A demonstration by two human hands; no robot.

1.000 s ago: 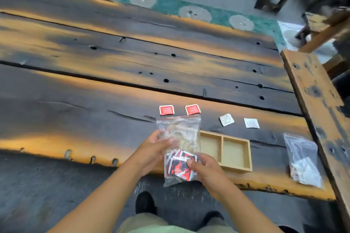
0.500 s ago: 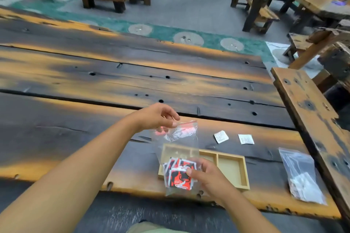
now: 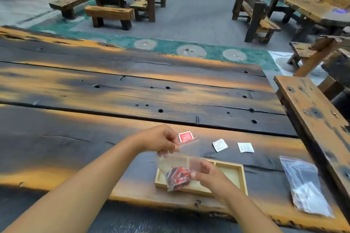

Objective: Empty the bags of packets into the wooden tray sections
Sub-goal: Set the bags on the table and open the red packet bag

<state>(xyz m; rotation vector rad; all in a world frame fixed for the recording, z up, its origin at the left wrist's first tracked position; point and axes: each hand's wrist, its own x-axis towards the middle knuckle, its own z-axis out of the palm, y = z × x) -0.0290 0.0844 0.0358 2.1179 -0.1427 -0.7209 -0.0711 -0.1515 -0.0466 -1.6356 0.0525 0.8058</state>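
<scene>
A clear zip bag (image 3: 179, 168) with several red, black and white packets hangs tilted over the left section of a two-section wooden tray (image 3: 234, 174). My left hand (image 3: 161, 141) pinches the bag's upper edge near its red zip strip. My right hand (image 3: 208, 175) grips the lower part of the bag, where the packets are bunched. Both tray sections look bare where visible; the left one is partly hidden by the bag. A second clear bag (image 3: 305, 185) holding white packets lies flat at the right.
One red packet (image 3: 185, 136) and two white packets (image 3: 219, 144) (image 3: 245, 147) lie loose on the dark wooden table (image 3: 94, 138) behind the tray. A wooden bench plank (image 3: 312, 119) borders the table's right side. Benches and tables stand farther back.
The view has tilted up. My left hand rose from the bag's side to its upper edge, and the bag swung from upright in front of me to tilted over the tray.
</scene>
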